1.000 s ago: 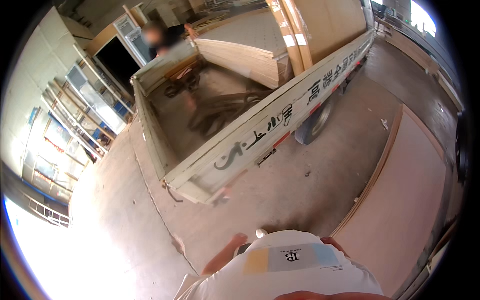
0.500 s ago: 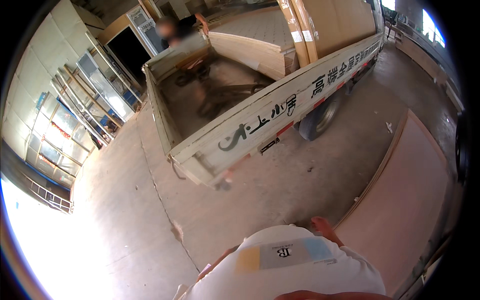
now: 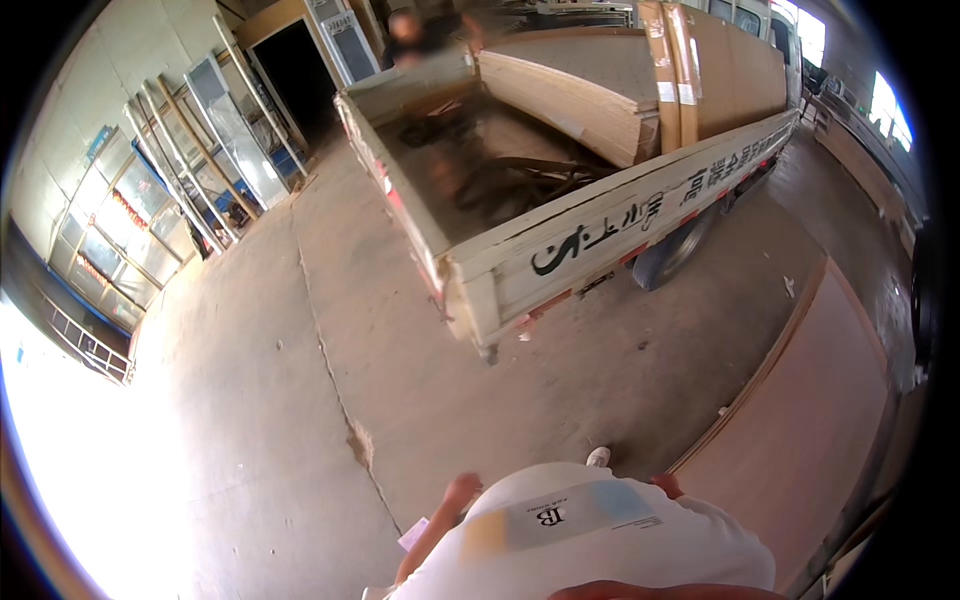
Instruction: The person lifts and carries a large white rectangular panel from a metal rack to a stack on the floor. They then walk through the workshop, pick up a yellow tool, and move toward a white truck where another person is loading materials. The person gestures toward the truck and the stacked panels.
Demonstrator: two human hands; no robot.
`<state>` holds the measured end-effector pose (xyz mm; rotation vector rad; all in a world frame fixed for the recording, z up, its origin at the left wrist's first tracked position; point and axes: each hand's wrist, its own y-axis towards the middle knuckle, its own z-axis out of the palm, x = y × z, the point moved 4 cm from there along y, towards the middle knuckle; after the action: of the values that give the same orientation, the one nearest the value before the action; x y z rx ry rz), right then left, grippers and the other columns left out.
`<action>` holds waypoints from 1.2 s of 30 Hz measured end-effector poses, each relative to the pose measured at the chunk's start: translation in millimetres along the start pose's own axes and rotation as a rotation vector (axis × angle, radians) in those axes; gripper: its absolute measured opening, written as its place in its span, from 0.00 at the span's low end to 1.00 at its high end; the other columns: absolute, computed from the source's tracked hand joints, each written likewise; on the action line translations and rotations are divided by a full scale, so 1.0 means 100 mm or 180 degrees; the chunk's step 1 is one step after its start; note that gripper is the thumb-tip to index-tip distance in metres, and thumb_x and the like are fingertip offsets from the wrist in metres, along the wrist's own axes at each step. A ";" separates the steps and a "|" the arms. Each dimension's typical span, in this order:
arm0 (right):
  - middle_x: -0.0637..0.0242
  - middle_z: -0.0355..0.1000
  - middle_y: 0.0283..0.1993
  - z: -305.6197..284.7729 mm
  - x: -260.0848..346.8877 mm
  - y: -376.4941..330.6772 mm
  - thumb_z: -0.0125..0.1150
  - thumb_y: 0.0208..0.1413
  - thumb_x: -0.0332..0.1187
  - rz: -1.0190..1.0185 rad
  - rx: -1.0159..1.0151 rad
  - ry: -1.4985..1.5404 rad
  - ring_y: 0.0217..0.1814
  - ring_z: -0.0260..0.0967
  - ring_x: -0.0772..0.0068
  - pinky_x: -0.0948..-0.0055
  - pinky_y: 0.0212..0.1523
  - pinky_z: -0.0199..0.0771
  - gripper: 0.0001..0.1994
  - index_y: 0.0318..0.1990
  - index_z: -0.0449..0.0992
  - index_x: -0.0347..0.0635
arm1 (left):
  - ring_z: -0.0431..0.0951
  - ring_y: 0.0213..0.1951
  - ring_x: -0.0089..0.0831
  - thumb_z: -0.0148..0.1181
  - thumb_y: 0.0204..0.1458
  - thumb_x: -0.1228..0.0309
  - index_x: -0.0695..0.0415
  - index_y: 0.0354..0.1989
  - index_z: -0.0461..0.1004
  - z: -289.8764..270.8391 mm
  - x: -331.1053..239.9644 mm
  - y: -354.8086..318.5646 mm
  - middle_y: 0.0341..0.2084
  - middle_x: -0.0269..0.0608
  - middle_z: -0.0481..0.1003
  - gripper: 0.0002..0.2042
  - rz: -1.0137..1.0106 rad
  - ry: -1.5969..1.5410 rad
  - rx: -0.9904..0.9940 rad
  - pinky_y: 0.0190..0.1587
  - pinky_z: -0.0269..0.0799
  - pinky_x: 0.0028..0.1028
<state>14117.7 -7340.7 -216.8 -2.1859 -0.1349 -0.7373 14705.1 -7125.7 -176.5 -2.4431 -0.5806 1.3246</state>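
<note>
My left hand [image 3: 463, 490] swings in front of the white shirt [image 3: 560, 560]. It is small and blurred, and its fingers do not show clearly. A pale paper-like piece [image 3: 413, 533] shows beside my left forearm; what keeps it there cannot be made out. My right hand [image 3: 668, 484] is partly hidden by the shirt, beside the near edge of a large pinkish-brown board [image 3: 800, 400]. Whether it touches that board is unclear. Ahead stands a truck with a low white-sided bed [image 3: 490, 275], which carries stacked boards [image 3: 560, 95] and upright brown cardboard-wrapped panels [image 3: 735, 75].
At the truck's far side is another person [image 3: 405, 50]. Poles and framed panels [image 3: 235, 135] lean on the left wall. A cracked concrete floor [image 3: 270, 400] runs to the bright opening at lower left. One shoe [image 3: 598, 457] shows ahead of the shirt.
The truck has shifted rightward in view, and its tail end shows more fully. My left hand has come forward into sight, while my right hand has drawn back toward the shirt. A shoe has appeared.
</note>
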 end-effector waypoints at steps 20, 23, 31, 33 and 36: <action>0.50 0.78 0.46 1.91 4.79 1.49 0.56 0.58 0.42 -0.1515 0.1481 -0.1307 0.48 0.77 0.49 0.59 0.47 0.75 0.16 0.46 0.80 0.41 | 0.82 0.38 0.33 0.51 0.62 0.66 0.60 0.54 0.73 -2.42 1.77 0.37 0.38 0.44 0.81 0.16 -0.0241 -0.4723 0.0142 0.38 0.74 0.28; 0.57 0.78 0.46 2.63 4.79 2.61 0.57 0.58 0.40 -0.2391 0.1214 -0.2392 0.49 0.77 0.50 0.55 0.48 0.77 0.14 0.48 0.80 0.49 | 0.81 0.36 0.37 0.49 0.61 0.68 0.62 0.46 0.75 -3.08 1.69 0.41 0.33 0.46 0.80 0.13 -0.0371 -0.1445 -0.1239 0.33 0.75 0.32; 0.68 0.81 0.37 3.05 8.03 4.00 0.56 0.58 0.48 -0.1353 0.1298 -0.1292 0.33 0.77 0.68 0.66 0.40 0.75 0.15 0.41 0.81 0.50 | 0.81 0.35 0.37 0.49 0.60 0.69 0.62 0.42 0.75 -5.03 2.47 1.21 0.32 0.47 0.80 0.11 -0.1503 -0.1129 -0.0663 0.30 0.74 0.32; 0.65 0.79 0.36 2.97 8.68 4.04 0.55 0.58 0.47 -0.1213 0.1311 -0.0435 0.36 0.76 0.65 0.62 0.41 0.74 0.15 0.39 0.81 0.48 | 0.81 0.34 0.38 0.49 0.59 0.69 0.62 0.41 0.75 -5.49 2.61 1.54 0.32 0.47 0.79 0.10 -0.1574 -0.1122 -0.0612 0.29 0.74 0.32; 0.70 0.79 0.35 2.90 9.24 4.36 0.56 0.58 0.48 -0.1196 0.1165 -0.0191 0.34 0.76 0.73 0.68 0.41 0.75 0.15 0.39 0.81 0.48 | 0.81 0.34 0.38 0.49 0.59 0.70 0.62 0.40 0.74 -6.14 2.93 2.01 0.31 0.48 0.79 0.10 -0.1619 -0.1091 -0.0553 0.27 0.73 0.32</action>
<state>15156.0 -7552.6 -147.7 -1.8489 -0.6727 -0.7807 15410.0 -7202.9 -153.1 -1.9874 -1.3474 1.5111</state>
